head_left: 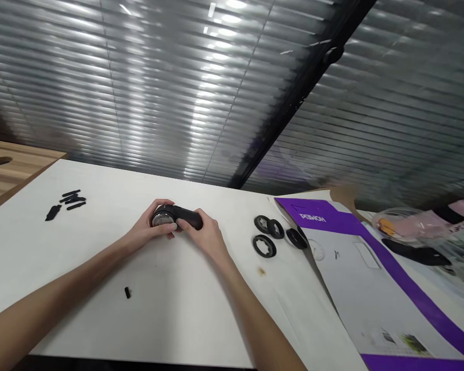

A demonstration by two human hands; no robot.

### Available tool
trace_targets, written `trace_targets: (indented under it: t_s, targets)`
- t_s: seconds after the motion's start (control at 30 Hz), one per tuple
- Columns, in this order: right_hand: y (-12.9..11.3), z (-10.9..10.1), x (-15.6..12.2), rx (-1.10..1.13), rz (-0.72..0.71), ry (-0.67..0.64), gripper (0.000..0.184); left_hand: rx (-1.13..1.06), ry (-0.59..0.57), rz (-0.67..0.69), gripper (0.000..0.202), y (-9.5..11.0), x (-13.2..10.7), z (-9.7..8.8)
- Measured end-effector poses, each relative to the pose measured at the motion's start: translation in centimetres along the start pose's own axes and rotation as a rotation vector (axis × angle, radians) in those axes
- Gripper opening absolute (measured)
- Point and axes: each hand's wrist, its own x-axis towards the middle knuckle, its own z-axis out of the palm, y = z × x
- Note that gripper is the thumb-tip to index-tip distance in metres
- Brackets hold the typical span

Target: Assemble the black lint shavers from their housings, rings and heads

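A black fabric shaver (pixel 188 216) with a round perforated metal head is held above the white table, lying nearly level. My left hand (pixel 149 226) wraps around the head end, its thumb along the lower rim of the metal mesh. Closed around the handle end is my right hand (pixel 208 233), with its thumb pressed on the body near the head. Nearer to me on the table lies a small black piece (pixel 127 292), apart from both hands. Several black ring-shaped parts (pixel 264 246) sit to the right of my right hand.
At the far left of the white table (pixel 193 309) are several thin black pieces (pixel 72 199). A purple and white printed sheet (pixel 344 288) covers the right side. Beyond it lie a black handled object (pixel 415 252) and a pink item (pixel 436 219). Blinds stand behind the table.
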Motion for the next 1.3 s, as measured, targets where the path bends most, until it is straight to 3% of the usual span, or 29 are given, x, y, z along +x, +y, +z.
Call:
trace_targets:
  t_s: [0.3,0.67,1.17,1.3]
  targets:
    - [-0.1,0.4,0.1,0.032,0.023,0.052,0.057,0.041,0.040,-0.034,0.086,0.8,-0.4,0.7]
    - [-0.2,0.4,-0.1,0.061,0.046,0.047,0.059,0.058,0.046,-0.055,0.069,1.3,-0.6,1.2]
    - [0.4,0.5,0.1,0.192,0.067,0.039,0.061,0.053,0.008,-0.030,0.067,0.9,-0.5,0.8]
    - [0.2,0.5,-0.1,0.282,0.069,0.049,0.060,0.046,-0.016,-0.005,0.078,0.5,-0.3,0.4]
